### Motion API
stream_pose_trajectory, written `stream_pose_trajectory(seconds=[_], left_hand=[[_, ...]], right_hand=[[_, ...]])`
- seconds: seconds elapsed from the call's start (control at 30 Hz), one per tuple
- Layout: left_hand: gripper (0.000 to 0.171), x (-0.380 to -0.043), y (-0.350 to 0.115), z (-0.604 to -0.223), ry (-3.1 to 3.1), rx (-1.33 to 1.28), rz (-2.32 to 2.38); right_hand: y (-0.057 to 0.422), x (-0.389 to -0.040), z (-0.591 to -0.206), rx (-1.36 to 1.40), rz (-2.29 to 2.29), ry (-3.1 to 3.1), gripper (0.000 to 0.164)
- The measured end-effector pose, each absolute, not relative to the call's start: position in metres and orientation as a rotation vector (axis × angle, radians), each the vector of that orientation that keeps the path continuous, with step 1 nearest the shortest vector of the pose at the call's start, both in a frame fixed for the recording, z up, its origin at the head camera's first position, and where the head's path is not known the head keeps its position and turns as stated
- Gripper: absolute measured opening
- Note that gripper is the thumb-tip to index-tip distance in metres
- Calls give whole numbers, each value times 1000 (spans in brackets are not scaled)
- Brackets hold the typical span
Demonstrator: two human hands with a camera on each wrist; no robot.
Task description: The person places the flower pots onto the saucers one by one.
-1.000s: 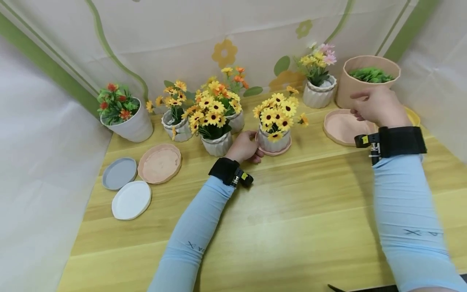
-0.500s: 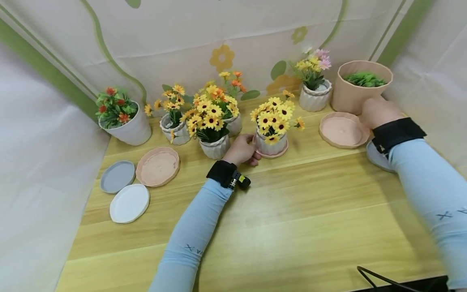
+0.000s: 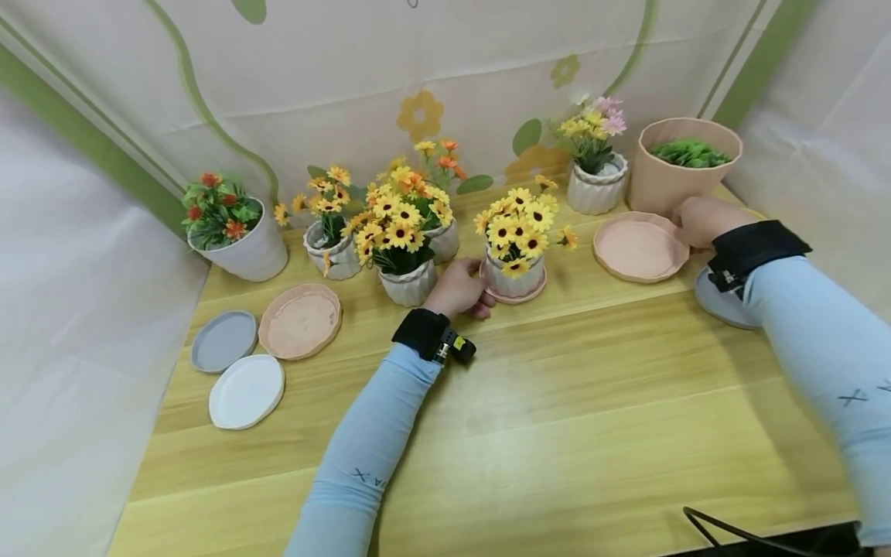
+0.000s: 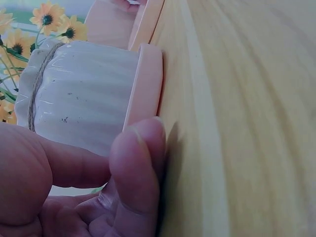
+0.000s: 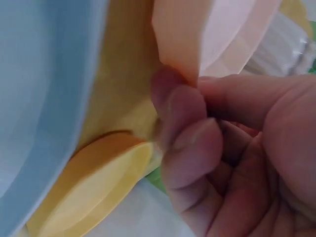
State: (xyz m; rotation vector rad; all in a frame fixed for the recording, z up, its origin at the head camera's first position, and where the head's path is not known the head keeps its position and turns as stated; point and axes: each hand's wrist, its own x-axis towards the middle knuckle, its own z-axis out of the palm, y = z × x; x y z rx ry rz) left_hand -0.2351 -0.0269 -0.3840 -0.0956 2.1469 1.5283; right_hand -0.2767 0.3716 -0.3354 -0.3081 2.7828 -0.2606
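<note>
My left hand [image 3: 457, 288] pinches the left rim of a small pink saucer [image 3: 537, 292]. On that saucer stands a ribbed white pot [image 3: 513, 280] of yellow daisies; the left wrist view shows thumb and fingertips at the saucer [image 4: 144, 86] rim, beside the pot [image 4: 89, 94]. Farther right, my right hand [image 3: 710, 222] grips the right edge of a larger pink saucer [image 3: 640, 247]. Up close in the right wrist view, thumb and curled fingers pinch the wall of this saucer [image 5: 180, 34]. A tall peach pot [image 3: 668, 186] with green leaves stands right behind it.
A grey saucer [image 3: 724, 302] lies under my right forearm, with a yellow saucer [image 5: 98, 187] near it. Grey [image 3: 224, 340], pink [image 3: 301, 321] and white [image 3: 247, 391] saucers sit at the left. Several flower pots line the back, including one with red flowers [image 3: 247, 247].
My right hand has come down from above the larger pink saucer to its right edge and taken hold of it. The saucer has slid slightly left. My left hand stays at the small saucer.
</note>
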Motion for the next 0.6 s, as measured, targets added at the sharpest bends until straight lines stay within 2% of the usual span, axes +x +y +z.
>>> stream_pose_trajectory(seconds=[0.37, 0.6], left_hand=[[52, -233, -28, -384, 2186, -74, 1532], [52, -232, -26, -386, 2204, -57, 1520]], right_hand=[[336, -254, -327, -277, -463, 2813, 16], [319, -244, -341, -188, -534, 2820, 21]])
